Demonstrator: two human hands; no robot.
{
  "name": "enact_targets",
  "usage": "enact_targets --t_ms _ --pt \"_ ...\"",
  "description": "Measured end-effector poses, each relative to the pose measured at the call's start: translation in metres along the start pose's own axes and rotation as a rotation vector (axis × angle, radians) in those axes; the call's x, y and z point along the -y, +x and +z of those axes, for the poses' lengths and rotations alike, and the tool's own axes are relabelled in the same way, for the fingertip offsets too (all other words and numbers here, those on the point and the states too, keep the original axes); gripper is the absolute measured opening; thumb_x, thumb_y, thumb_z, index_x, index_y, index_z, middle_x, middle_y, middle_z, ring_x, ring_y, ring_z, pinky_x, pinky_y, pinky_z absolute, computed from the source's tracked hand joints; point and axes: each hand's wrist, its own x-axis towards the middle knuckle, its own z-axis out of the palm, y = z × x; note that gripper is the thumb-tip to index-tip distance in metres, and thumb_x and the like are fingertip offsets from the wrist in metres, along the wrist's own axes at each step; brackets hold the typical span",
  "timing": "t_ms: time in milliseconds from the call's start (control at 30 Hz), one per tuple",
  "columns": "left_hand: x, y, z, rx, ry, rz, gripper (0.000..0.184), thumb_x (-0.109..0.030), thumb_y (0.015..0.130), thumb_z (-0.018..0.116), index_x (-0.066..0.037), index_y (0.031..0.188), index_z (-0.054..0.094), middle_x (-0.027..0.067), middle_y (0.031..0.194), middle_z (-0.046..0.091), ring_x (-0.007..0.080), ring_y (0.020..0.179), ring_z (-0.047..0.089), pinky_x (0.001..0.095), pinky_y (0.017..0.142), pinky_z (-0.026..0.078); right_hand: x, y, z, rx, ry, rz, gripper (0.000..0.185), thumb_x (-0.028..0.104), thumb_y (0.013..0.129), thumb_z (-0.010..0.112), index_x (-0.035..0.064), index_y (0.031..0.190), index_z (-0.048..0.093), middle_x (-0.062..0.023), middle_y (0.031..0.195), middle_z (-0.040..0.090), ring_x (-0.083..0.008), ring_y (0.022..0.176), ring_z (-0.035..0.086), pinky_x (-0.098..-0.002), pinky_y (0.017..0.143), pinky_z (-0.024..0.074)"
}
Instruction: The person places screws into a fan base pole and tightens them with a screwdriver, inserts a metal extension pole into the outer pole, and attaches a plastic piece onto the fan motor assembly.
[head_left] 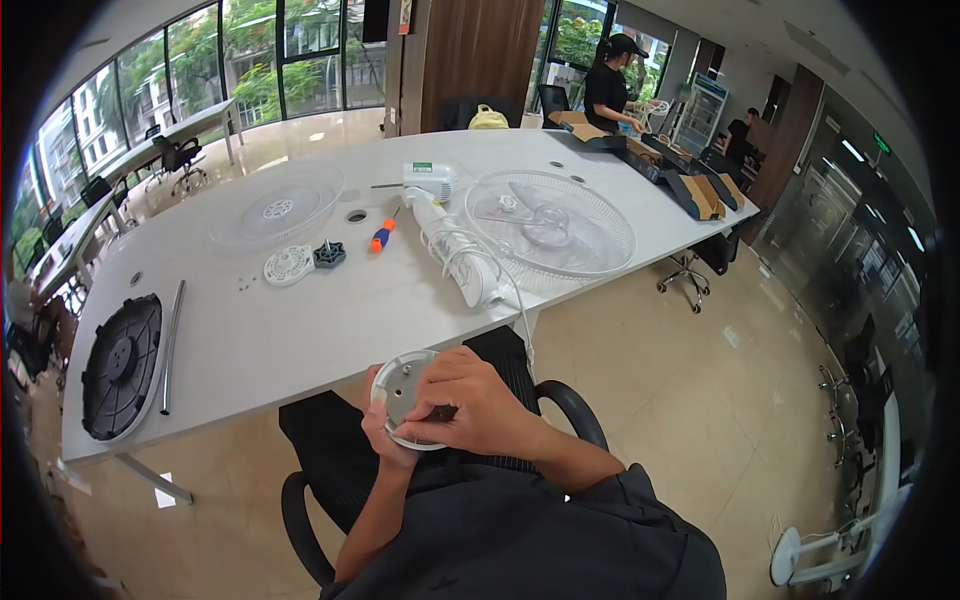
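I sit at the white table (pixel 300 345) with the round white part (pixel 398 380) in front of me, just off the table's near edge and above my lap; my left hand (pixel 382 436) is clamped on its rim, the grey face tilted up towards me; my right hand (pixel 478 398) bends over that face, thumb and fingertips drawn in close at its lower portion; whether they pinch something small or only press on the surface I cannot tell, since my own fingers hide it.

As I judge it, the step in hand is close finger work on that face, seating or loosening some small fitting; the next move calls for a firm left grip, the face held level enough to see, and a short turn or push from the right fingertips; a slip could send a small piece to the floor.

On the table, the orange-and-blue screwdriver (pixel 382 236) lies beside the white fan body (pixel 430 222), within reach should fingers prove too weak; the metal tube (pixel 173 345) lies to the left, just beside the black round base (pixel 122 367); the dark knob (pixel 329 254) touches or nearly touches the white perforated disc (pixel 288 265).
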Motion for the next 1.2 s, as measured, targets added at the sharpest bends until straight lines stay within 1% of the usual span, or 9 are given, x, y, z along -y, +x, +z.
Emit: enact_targets --t_ms 667,767,800,833,933,1000,1033,1133,1200 --pt "0.011 0.002 -0.012 0.142 -0.100 0.020 0.059 -0.045 0.088 0.028 0.001 0.121 0.048 0.0136 0.104 0.060 0.0248 0.099 0.059 0.0386 0.085 0.050 0.001 -0.005 -0.005 -0.011 0.100 -0.059 0.015 0.014 0.073 0.078 0.0105 0.085 0.070 -0.0041 0.081 0.060 -0.0239 0.082 0.057 -0.0360 0.075 0.0449" --pt "0.018 -0.005 -0.022 -0.009 0.036 0.011 0.060 -0.044 0.089 0.028 0.001 0.123 0.047 0.0143 0.107 0.061 0.0256 0.101 0.059 0.0394 0.089 0.049 0.000 -0.004 -0.005 0.001 0.062 -0.084 0.015 0.015 0.072 0.079 0.0107 0.083 0.069 -0.0038 0.081 0.060 -0.0247 0.080 0.057 -0.0362 0.074 0.0451" --pt "0.020 -0.008 -0.017 0.038 -0.239 -0.006 0.060 -0.043 0.090 0.029 0.002 0.127 0.046 0.0158 0.113 0.060 0.0258 0.105 0.059 0.0397 0.092 0.048 0.003 -0.004 -0.005 0.025 0.023 -0.030 0.016 0.016 0.071 0.080 0.0106 0.081 0.068 -0.0040 0.080 0.060 -0.0251 0.078 0.058 -0.0364 0.072 0.0451" --pt "0.021 -0.012 -0.030 0.071 0.232 0.090 0.065 -0.048 0.092 0.029 0.001 0.132 0.044 0.0162 0.116 0.060 0.0260 0.107 0.058 0.0410 0.094 0.048 0.005 -0.002 -0.008 0.062 0.002 -0.014 0.017 0.017 0.070 0.081 0.0104 0.078 0.068 -0.0041 0.079 0.060 -0.0255 0.076 0.058 -0.0366 0.070 0.0450" --pt "0.032 -0.021 -0.028 0.031 0.252 0.093 0.065 -0.039 0.093 0.035 0.007 0.138 0.038 0.0183 0.133 0.052 0.0252 0.122 0.050 0.0392 0.107 0.037 0.005 0.002 -0.005 0.008 -0.063 -0.049 0.025 0.021 0.063 0.085 0.0125 0.063 0.061 -0.0025 0.064 0.057 -0.0242 0.063 0.056 -0.0369 0.062 0.0420" --pt "0.031 -0.010 -0.025 0.106 -0.133 -0.109 0.073 -0.045 0.093 0.037 0.005 0.144 0.028 0.0204 0.141 0.044 0.0284 0.131 0.044 0.0421 0.110 0.035 -0.010 0.002 0.005 -0.052 -0.033 -0.084 0.023 0.018 0.061 0.085 0.0113 0.060 0.062 -0.0028 0.062 0.058 -0.0235 0.062 0.058 -0.0348 0.062 0.0438" --pt "0.079 -0.003 -0.044 0.094 -0.294 -0.078 0.072 -0.045 0.092 0.037 0.003 0.145 0.027 0.0200 0.142 0.042 0.0303 0.130 0.045 0.0443 0.109 0.036 0.019 0.007 -0.013 -0.009 -0.050 0.013 0.023 0.012 0.068 0.081 0.0035 0.087 0.072 -0.0155 0.077 0.063 -0.0304 0.071 0.060 -0.0389 0.066 0.0484" --pt "0.003 -0.002 -0.099 0.151 -0.265 -0.009 0.070 -0.044 0.092 0.038 0.002 0.143 0.028 0.0199 0.141 0.042 0.0304 0.129 0.045 0.0443 0.109 0.037 0.006 0.015 -0.012 0.006 0.050 -0.141 0.015 0.010 0.073 0.077 0.0028 0.081 0.067 -0.0087 0.071 0.060 -0.0267 0.066 0.057 -0.0387 0.066 0.0473" --pt "0.007 -0.004 -0.050 0.311 -0.620 -0.035 0.069 -0.044 0.091 0.039 0.002 0.142 0.030 0.0198 0.140 0.042 0.0305 0.128 0.046 0.0443 0.108 0.037 0.009 0.012 0.006 -0.061 0.027 -0.017 0.024 0.018 0.059 0.085 0.0080 0.058 0.062 -0.0034 0.062 0.059 -0.0229 0.062 0.059 -0.0339 0.064 0.0443"
